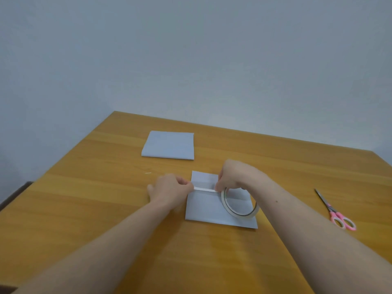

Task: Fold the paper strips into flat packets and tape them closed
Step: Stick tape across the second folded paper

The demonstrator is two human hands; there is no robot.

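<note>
Now left hand (169, 187) pinches tape end (203, 189), right hand (231, 177) grips tape roll (239, 205) over folded packet (212, 211); I fear strip twisting, sticking crooked.

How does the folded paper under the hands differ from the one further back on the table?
The near folded paper lies under both hands, with the tape roll above it; the far folded paper lies alone and untouched. The left hand and right hand stretch a tape strip across the near one; no tape is visible on the far one. Both are white, folded flat, and lie on the wooden table.
</note>
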